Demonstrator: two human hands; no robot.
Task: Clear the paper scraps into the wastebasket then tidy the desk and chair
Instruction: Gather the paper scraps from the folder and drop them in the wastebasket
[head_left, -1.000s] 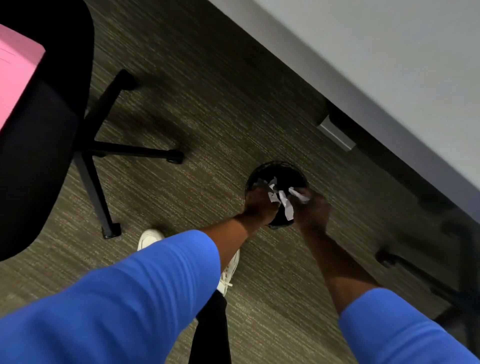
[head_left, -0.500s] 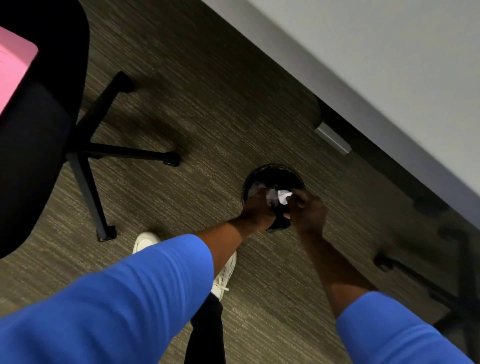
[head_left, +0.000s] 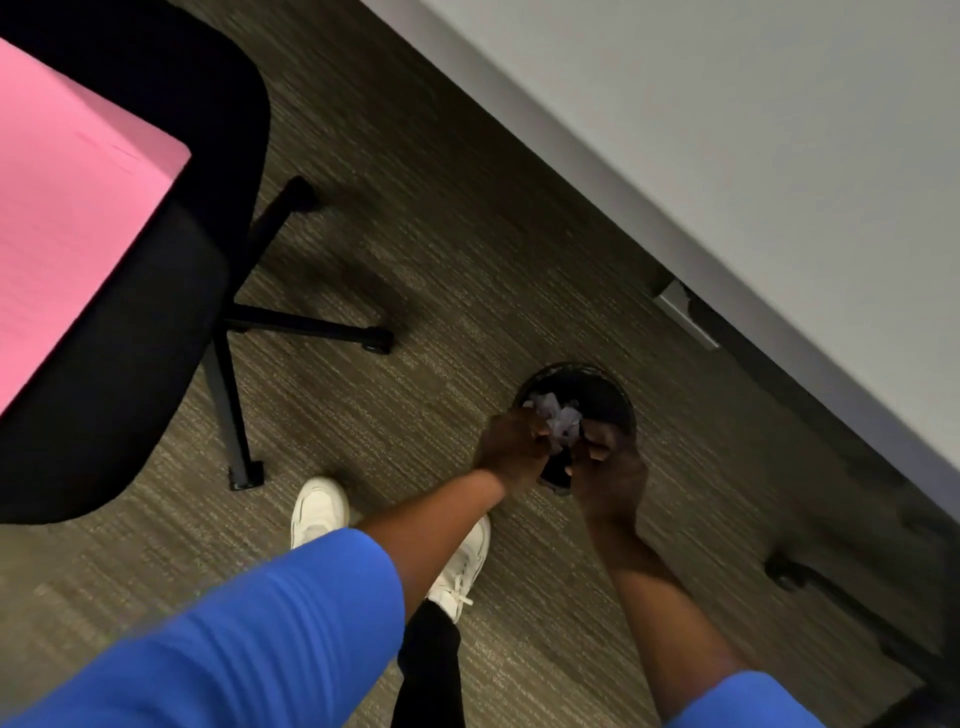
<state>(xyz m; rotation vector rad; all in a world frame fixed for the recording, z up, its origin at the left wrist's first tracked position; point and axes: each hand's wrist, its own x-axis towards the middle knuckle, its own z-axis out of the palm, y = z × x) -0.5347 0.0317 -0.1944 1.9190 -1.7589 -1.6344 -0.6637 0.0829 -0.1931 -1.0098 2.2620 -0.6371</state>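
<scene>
A small black wastebasket (head_left: 605, 387) stands on the carpet by the desk edge. Both my hands hover over its near rim. My left hand (head_left: 511, 441) pinches a bunch of white paper scraps (head_left: 561, 422) above the opening. My right hand (head_left: 608, 465) is beside it with fingers curled, touching the same bunch; whether it grips the scraps is unclear. The black office chair (head_left: 156, 322) is at the left with a pink sheet (head_left: 67, 197) lying on its seat. The grey desk (head_left: 753, 130) runs across the upper right.
The chair's star base and legs (head_left: 306, 330) spread over the carpet left of the basket. My white shoes (head_left: 319, 509) stand just behind my arms. Another chair's caster and leg (head_left: 789, 571) show at the lower right under the desk.
The scraps have bunched tighter between my hands and sunk lower toward the basket's mouth. The view has shifted right, so the chair and pink sheet take more of the frame.
</scene>
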